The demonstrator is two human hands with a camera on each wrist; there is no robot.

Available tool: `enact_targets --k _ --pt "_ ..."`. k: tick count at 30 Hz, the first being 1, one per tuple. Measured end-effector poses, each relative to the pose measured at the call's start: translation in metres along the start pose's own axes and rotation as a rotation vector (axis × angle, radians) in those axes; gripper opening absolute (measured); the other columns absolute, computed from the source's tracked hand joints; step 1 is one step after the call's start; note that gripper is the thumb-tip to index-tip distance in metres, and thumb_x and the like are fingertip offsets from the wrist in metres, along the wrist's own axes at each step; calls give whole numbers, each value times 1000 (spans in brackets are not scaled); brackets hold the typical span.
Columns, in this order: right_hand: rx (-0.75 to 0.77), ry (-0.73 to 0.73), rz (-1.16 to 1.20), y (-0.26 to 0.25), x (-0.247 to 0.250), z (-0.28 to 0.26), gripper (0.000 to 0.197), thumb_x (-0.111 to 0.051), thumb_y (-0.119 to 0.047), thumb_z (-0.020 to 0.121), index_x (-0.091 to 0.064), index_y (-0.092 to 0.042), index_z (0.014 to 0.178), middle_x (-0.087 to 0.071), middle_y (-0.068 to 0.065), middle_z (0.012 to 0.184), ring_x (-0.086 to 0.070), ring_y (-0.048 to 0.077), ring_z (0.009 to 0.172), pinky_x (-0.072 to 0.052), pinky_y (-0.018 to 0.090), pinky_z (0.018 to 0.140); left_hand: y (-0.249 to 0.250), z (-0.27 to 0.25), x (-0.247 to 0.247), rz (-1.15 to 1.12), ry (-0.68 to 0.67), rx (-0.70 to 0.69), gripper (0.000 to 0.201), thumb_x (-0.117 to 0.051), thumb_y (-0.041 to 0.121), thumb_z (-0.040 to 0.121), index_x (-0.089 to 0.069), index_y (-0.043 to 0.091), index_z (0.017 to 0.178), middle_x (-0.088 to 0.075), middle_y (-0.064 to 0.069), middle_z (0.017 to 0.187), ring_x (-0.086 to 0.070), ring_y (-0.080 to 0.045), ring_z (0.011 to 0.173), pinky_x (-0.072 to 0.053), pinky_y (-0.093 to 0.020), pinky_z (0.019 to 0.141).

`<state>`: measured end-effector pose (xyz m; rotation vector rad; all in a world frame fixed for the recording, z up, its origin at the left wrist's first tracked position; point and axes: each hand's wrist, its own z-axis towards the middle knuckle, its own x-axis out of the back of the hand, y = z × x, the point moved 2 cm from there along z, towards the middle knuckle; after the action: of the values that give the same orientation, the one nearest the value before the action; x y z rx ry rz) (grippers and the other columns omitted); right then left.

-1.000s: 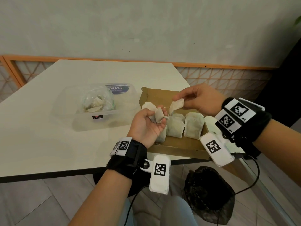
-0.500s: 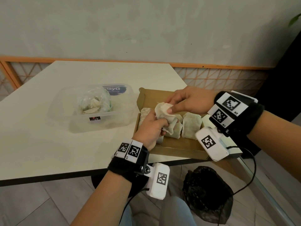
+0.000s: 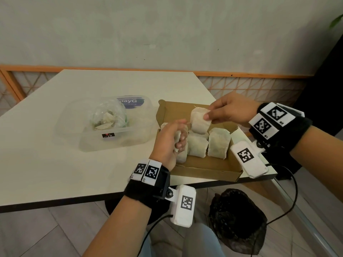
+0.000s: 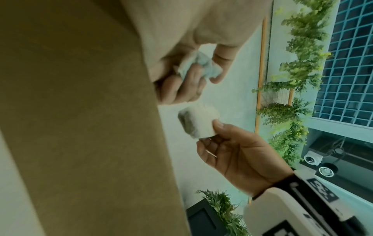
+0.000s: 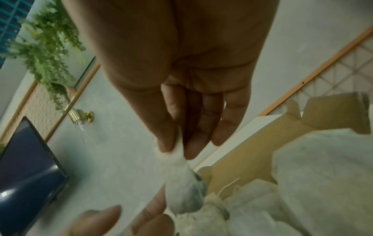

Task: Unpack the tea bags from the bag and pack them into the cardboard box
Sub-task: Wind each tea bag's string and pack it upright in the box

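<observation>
Paper tea bag between right hand fingertips

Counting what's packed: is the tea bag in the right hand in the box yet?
Not yet. The right hand pinches the tea bag by its top edge, hanging above the cardboard box.

Café-like room: white table, lattice rail, hanging greenery

Two hands, each with a tea bag

The left hand grips a crumpled tea bag; just below it, the right hand pinches another tea bag.
</observation>
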<state>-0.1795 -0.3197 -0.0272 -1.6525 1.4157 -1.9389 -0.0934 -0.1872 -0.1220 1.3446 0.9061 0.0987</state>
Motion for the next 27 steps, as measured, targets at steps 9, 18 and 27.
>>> enact_targets --k 9,18,27 --pt "-8 -134 190 -3 -5 -4 12 -64 0 81 -67 5 91 -67 14 88 -63 17 78 -55 21 74 -5 0 2 111 73 -85 12 -64 15 88 -68 19 77 -51 2 59 -32 -5 40 -25 -17 44" --pt "-113 4 -39 15 -2 4 23 -65 -7 84 -63 11 98 -67 12 78 -64 11 62 -56 23 69 -3 -3 2 70 29 -108 14 -60 12 89 -63 18 77 -50 7 55 -33 -4 40 -28 -18 49" --pt "-61 -140 160 -6 -9 -9 31 -58 -28 88 -68 0 94 -72 15 87 -68 19 73 -57 27 74 -7 -1 0 253 125 -208 14 -67 15 85 -69 22 73 -55 6 51 -29 -6 42 -28 -16 43"
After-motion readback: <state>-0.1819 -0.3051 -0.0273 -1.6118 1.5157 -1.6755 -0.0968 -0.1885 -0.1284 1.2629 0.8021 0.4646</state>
